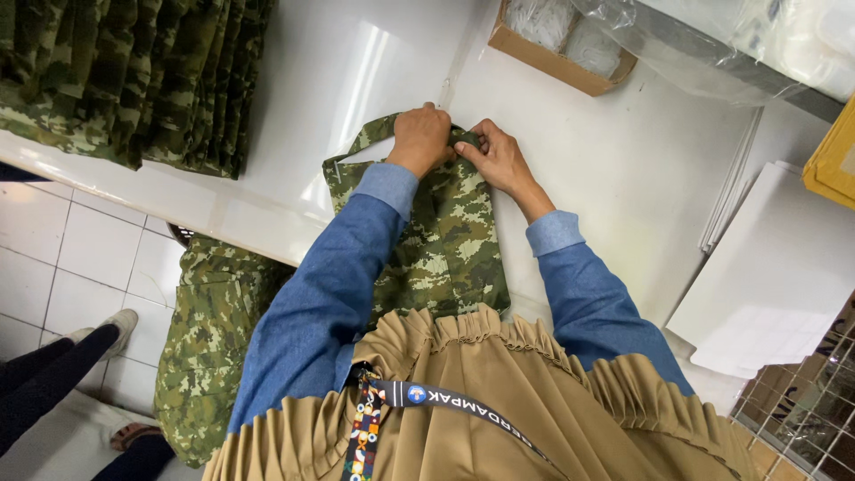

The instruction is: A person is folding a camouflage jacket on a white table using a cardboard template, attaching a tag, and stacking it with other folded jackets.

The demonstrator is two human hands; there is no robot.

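garment: a camouflage garment [445, 240] lies in the middle of the frame on the white surface [623, 169], its lower part hanging over the near edge toward the person's body
left hand: the left hand [420, 138] rests on the far end of the garment, fingers curled down and pressed together on the cloth
right hand: the right hand [500, 160] is just beside the left one, touching it; its fingers are pinched on a small fold of the same far edge
strap: a narrow camouflage strip [367, 135] of the garment sticks out to the left of the hands
done so far: judging from the picture, the garment is already laid flat and fairly straight, and the sides look folded in
left to do: the far edge seems to be only now being tucked or folded; the hanging part near the body looks not folded yet
stack: a pile of folded camouflage pieces [134, 80] lies in the upper left of the frame
hanging cloth: more camouflage cloth [209, 338] hangs at the lower left, below the surface edge
box: a cardboard box [561, 40] with white items stands at the top, well apart from the hands
other person: legs and shoes [62, 356] of another person show at the far left on the tiled floor
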